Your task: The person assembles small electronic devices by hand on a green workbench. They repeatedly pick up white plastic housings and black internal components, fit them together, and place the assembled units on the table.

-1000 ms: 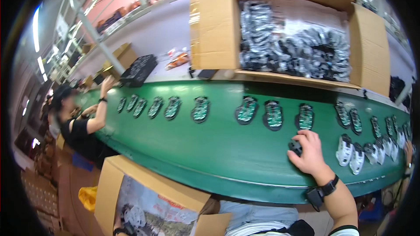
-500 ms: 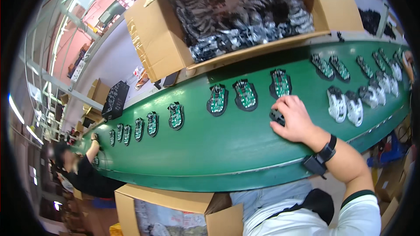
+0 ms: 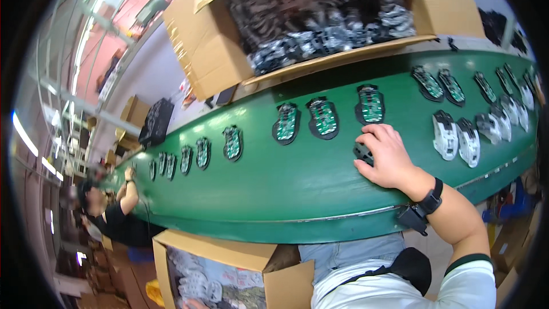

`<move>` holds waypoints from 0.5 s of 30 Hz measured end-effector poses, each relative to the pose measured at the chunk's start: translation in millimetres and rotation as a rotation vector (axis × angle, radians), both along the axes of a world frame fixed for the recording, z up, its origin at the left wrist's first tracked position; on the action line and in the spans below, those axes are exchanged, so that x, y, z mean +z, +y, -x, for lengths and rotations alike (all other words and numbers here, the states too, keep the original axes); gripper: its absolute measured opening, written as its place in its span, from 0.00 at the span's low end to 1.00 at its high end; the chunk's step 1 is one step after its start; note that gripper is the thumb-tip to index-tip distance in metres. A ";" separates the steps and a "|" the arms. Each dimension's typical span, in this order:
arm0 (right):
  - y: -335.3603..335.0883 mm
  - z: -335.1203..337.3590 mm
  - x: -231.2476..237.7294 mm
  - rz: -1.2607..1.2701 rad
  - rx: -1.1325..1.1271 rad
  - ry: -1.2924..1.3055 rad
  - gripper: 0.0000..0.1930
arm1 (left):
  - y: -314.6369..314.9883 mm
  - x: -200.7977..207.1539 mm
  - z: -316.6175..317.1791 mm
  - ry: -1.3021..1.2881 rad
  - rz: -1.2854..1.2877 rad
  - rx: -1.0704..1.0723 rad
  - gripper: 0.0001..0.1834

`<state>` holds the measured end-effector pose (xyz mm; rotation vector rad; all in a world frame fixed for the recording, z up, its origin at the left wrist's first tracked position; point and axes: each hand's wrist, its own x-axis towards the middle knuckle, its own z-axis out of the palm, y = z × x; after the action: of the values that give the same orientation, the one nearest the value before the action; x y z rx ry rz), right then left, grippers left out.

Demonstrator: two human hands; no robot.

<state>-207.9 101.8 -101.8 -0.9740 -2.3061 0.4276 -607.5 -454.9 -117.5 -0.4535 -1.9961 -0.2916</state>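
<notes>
My right hand (image 3: 389, 157) rests low over the green belt, thumb and fingers closed around a small black plastic part (image 3: 363, 153), mostly hidden by them. Just beyond the fingers lies a circuit board on a black mouse base (image 3: 370, 105); two more such bases (image 3: 323, 118) sit to its left. White plastic mouse shells (image 3: 445, 135) lie to the right of my hand. At the lower edge, a bit of my left hand (image 3: 196, 304) shows inside an open cardboard box (image 3: 214, 247), beside white plastic shells (image 3: 197, 283). Its fingers cannot be made out.
Behind the belt (image 3: 274, 189) stands a large cardboard box (image 3: 337, 60) with dark plastic parts in clear wrapping. More boards on bases (image 3: 233, 143) are spread along the belt to the left. A co-worker (image 3: 123, 217) in black reaches over its far left end.
My left hand has come into sight at the lower edge, in the near box, where white shells now show. My right hand keeps its grip; the whole view has shifted slightly.
</notes>
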 end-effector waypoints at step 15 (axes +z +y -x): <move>30.0 -78.8 7.4 0.066 0.080 -0.069 0.19 | -50.7 34.4 14.2 -0.887 0.042 0.411 0.37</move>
<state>-129.1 131.8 -94.4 -0.9435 -2.4133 0.5139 -621.8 -505.6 -83.1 0.1129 -2.8955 -0.2040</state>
